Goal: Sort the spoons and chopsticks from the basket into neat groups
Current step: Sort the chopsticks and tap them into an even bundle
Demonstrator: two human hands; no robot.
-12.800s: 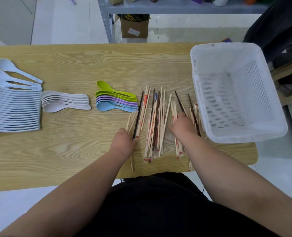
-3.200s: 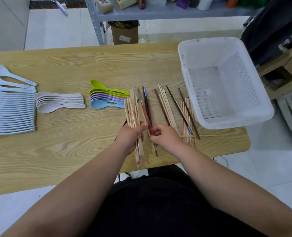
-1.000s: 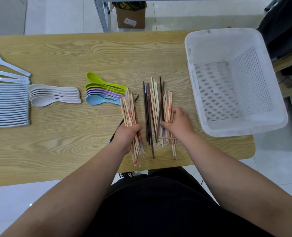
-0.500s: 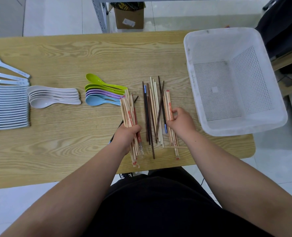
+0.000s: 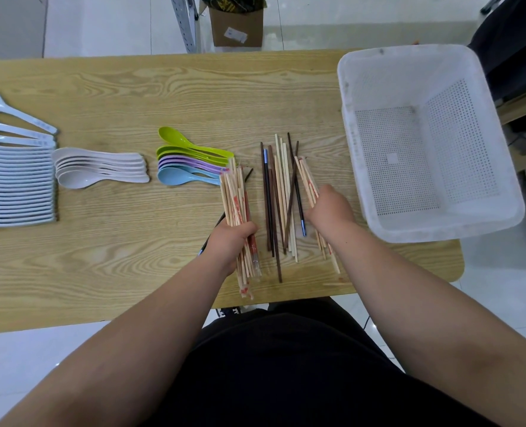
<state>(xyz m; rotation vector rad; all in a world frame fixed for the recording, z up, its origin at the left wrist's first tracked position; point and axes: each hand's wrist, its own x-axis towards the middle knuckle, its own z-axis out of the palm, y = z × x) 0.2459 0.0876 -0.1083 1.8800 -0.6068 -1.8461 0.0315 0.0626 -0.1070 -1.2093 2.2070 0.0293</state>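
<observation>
Now | left hand (image 5: 229, 241) grips pale red-printed chopsticks (image 5: 234, 195) | right hand (image 5: 329, 208) too

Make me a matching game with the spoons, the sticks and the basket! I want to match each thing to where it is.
Things
1. white basket
2. green spoons
3. long row of pale spoons
4. thick chopstick bundle

Places
A. gripped in the left hand
B. far left of the table
C. right end of the table, empty
D. next to the purple spoons

Pairs: 1-C, 2-D, 3-B, 4-A
</observation>
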